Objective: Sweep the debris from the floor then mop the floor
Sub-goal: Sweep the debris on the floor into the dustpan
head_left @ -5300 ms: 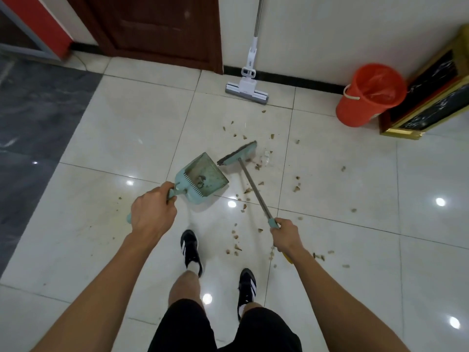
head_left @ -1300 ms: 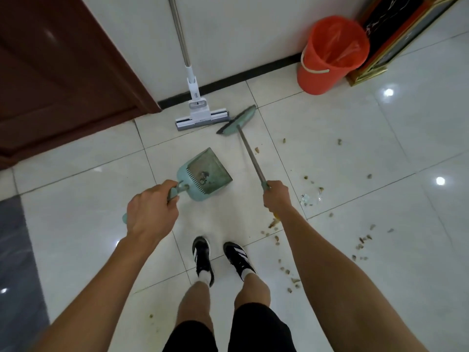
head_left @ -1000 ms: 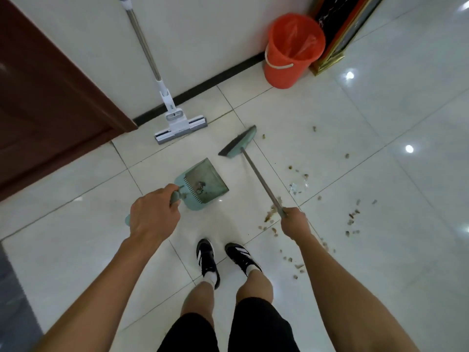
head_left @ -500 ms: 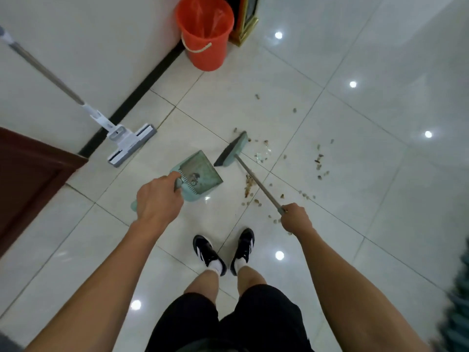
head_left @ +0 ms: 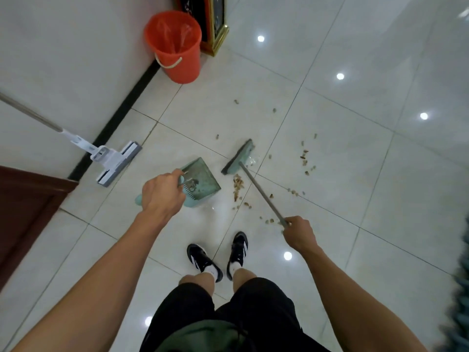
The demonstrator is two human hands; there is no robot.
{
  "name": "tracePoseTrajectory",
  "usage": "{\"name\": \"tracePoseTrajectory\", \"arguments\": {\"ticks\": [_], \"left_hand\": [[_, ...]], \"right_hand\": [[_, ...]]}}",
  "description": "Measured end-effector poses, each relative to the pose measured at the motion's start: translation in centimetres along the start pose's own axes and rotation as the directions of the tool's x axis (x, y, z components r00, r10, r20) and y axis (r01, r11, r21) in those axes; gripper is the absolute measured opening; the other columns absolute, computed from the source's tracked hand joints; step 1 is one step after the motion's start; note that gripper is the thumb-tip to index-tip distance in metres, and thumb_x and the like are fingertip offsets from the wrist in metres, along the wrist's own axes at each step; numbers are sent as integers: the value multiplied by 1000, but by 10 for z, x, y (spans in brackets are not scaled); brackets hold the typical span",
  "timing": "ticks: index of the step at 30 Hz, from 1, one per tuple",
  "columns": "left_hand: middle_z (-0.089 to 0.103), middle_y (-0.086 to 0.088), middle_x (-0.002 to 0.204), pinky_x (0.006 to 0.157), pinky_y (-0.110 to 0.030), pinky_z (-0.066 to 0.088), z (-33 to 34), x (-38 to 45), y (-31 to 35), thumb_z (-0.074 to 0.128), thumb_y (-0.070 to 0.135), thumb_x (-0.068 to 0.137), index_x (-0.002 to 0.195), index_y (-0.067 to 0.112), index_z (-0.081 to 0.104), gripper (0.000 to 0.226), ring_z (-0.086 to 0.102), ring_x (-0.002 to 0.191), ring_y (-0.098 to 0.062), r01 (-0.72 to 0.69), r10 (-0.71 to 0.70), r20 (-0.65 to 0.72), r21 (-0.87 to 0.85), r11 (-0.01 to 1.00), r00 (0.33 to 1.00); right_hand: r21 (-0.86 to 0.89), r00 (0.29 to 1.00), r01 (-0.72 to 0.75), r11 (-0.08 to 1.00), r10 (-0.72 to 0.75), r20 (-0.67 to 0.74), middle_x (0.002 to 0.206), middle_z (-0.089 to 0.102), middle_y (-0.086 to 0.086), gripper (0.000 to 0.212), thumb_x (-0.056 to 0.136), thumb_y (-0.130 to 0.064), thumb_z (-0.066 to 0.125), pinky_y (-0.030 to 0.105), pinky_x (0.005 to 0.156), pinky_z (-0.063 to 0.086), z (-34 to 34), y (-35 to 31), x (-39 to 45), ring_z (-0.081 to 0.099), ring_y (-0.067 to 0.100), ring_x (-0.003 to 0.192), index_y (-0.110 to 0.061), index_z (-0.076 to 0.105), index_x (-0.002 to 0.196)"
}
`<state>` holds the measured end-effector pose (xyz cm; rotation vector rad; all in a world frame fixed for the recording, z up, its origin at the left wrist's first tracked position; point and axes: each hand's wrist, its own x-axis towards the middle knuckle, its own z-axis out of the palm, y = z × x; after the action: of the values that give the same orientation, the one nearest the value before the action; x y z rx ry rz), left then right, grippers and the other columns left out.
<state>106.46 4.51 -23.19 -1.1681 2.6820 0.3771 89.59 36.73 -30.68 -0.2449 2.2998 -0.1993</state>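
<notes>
My left hand (head_left: 162,193) grips the handle of a teal dustpan (head_left: 203,182) that holds a few bits of dirt. My right hand (head_left: 299,232) grips the metal handle of a teal broom (head_left: 239,157), whose head rests on the white tiled floor (head_left: 355,199) just right of the dustpan. A small pile of brown debris (head_left: 238,186) lies between broom head and dustpan. More debris (head_left: 305,161) is scattered to the right. A white sponge mop (head_left: 115,161) leans against the wall at left.
An orange bucket (head_left: 177,47) stands by the wall at the top, beside a gold-framed board (head_left: 215,24). A dark wooden door (head_left: 22,209) is at the left edge. My two black shoes (head_left: 218,257) stand just behind the debris.
The view has swung right, so the bucket and mop shifted in the picture. The broom has dragged debris into a small pile beside the dustpan.
</notes>
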Motion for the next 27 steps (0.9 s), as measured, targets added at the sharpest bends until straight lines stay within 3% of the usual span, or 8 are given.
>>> {"name": "tracePoseTrajectory", "arguments": {"ticks": [2, 6, 11, 17, 21, 27], "left_hand": [[71, -8, 95, 70, -37, 47, -2, 4, 10, 57, 23, 90, 115, 24, 61, 25, 64, 83, -34, -13, 13, 3, 17, 1000, 1000], [70, -8, 96, 70, -37, 46, -9, 16, 19, 55, 20, 88, 115, 22, 60, 27, 64, 85, -34, -28, 28, -3, 32, 999, 1000], [70, -8, 92, 67, -36, 44, -21, 45, 16, 56, 17, 85, 114, 22, 61, 30, 63, 79, -33, -67, 68, -27, 38, 997, 997], [68, -7, 90, 61, -32, 37, -33, 104, -12, 57, 18, 85, 115, 22, 60, 30, 52, 69, -26, -104, 104, -4, 32, 994, 995], [69, -5, 90, 61, -32, 37, -42, 146, -38, 56, 19, 87, 115, 23, 60, 28, 56, 72, -28, -111, 110, 23, 24, 994, 994], [70, -7, 98, 66, -34, 44, -43, 189, -60, 56, 23, 93, 118, 23, 60, 25, 64, 84, -31, -155, 155, 77, 4, 988, 985]], "right_hand": [[34, 1000, 25, 999, -25, -16, 101, 70, 10, 31, 92, -11, 57, 40, 81, 59, 2, 8, -3, 67, 26, 83, -15, 69, 120], [82, 996, 81, 993, -77, -50, 94, 69, 9, 31, 94, -12, 53, 37, 73, 59, -3, -10, 9, 66, 24, 73, -16, 69, 120], [135, 992, 122, 983, -115, -58, 81, 64, 2, 24, 96, -15, 52, 33, 61, 56, -8, -73, 33, 62, 21, 65, -14, 71, 111], [302, 995, 94, 949, -77, -68, 77, 65, 1, 26, 96, -16, 54, 21, 45, 42, -5, -161, 74, 62, 17, 58, -13, 71, 115], [322, 997, 56, 945, -34, -72, 92, 68, 9, 29, 95, -12, 50, 30, 58, 54, 2, -219, 98, 67, 26, 73, -11, 69, 117], [306, 999, -33, 951, 43, -26, 103, 68, 16, 28, 92, -7, 50, 36, 70, 58, 12, -268, 129, 67, 32, 87, -7, 67, 114]]}}
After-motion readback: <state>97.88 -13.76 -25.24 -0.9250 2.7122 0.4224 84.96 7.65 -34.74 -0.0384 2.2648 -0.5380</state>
